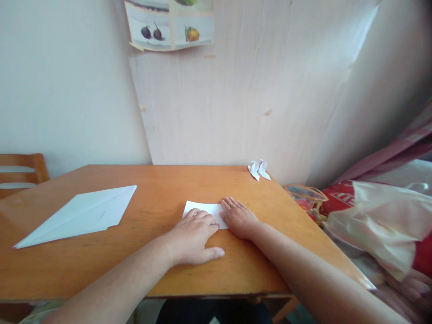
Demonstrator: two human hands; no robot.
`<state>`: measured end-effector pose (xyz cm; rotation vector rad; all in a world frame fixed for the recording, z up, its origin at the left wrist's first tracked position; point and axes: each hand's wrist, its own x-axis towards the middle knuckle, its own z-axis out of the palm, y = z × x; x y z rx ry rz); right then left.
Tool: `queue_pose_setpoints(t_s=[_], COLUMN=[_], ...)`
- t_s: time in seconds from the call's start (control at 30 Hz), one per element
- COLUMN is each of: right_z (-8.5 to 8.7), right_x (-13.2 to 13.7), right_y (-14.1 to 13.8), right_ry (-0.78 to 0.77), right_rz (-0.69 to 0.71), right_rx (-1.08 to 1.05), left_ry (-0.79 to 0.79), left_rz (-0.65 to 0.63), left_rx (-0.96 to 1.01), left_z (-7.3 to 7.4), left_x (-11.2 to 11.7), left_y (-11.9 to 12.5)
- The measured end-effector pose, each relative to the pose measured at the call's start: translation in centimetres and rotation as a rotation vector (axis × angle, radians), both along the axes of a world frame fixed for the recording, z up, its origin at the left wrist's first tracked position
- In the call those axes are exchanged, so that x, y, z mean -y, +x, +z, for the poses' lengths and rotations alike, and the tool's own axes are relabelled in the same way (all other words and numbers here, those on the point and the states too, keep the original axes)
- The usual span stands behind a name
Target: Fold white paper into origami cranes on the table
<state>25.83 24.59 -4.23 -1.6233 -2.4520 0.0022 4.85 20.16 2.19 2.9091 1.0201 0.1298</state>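
A small white sheet of paper (204,208) lies flat on the wooden table in front of me, its front part covered by my hands. My left hand (197,234) rests over its left portion, palm down, thumb stretched out to the right on the tabletop. Across the paper's right end lies my right hand (239,218), flat with the fingers stretched out and pointing away from me. Neither hand grips anything. Whether the paper is folded underneath, I cannot tell.
Large folded white sheets (81,216) lie on the table (162,180) at left. Two small folded paper figures (259,169) stand at its far right corner. Past the right edge are a mesh basket (305,193) and plastic bags (381,216). A chair (38,167) stands behind at left.
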Motion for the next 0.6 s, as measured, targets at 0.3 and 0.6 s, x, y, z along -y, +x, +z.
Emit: queue_pose_setpoints(t_s=[0.3, 0.6], right_z=[-0.3, -1.0], right_x=[-0.2, -0.4], right_y=[0.2, 0.5], right_ry=[0.022, 0.026], right_rz=[0.021, 0.027], right_rx=[0.000, 0.001], left_ry=[0.042, 0.019], left_rz=[0.188, 0.245], left_rx=[0.055, 0.119], left_z=[-1.4, -2.1], left_x=[3.3, 3.9], left_y=[2.2, 0.7])
